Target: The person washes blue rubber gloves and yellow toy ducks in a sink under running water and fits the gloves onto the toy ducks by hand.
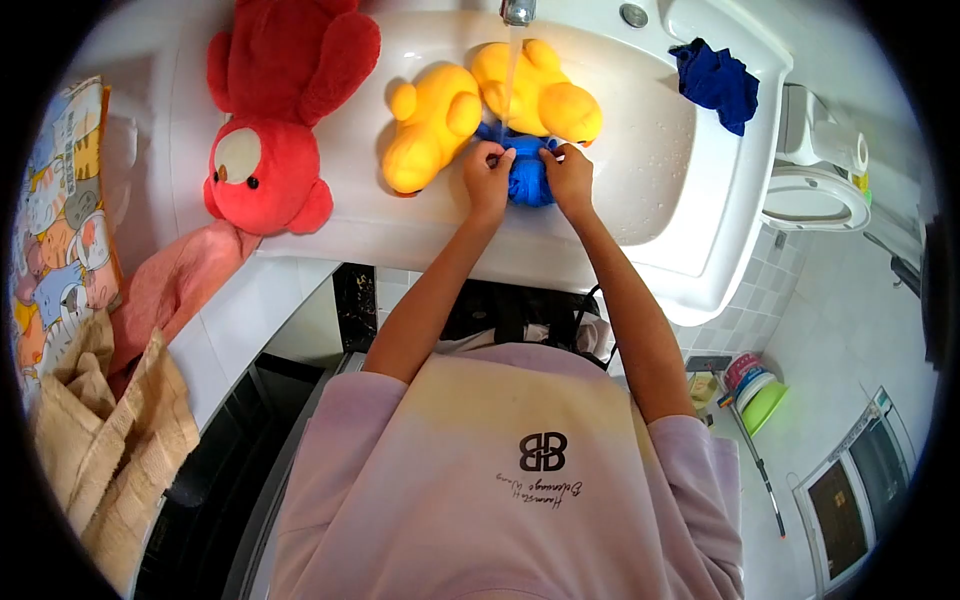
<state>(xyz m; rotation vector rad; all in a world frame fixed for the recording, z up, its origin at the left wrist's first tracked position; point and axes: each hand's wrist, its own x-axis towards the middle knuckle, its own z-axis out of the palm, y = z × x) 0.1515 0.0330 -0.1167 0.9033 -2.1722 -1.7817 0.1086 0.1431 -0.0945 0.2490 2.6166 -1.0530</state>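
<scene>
A bright blue cloth [530, 185] lies bunched in the white sink [650, 215], under a stream of water from the tap [518, 12]. My left hand [487, 178] pinches the cloth's left side, and my right hand [570, 178] pinches its right side. Both sets of fingertips are closed on the fabric, close together. Beside my left hand sits a yellow plush-looking duck toy [430, 130]. A second yellow duck toy [540, 90] lies just beyond the cloth, near the falling water.
On the counter at left rests a red teddy bear [265, 175]. Nearby are a pink towel [185, 285], a tan towel [125, 430] and a cartoon-print bag [75, 215]. A dark blue cloth [715, 85] hangs on the sink's right rim. Further right stands a toilet [815, 200].
</scene>
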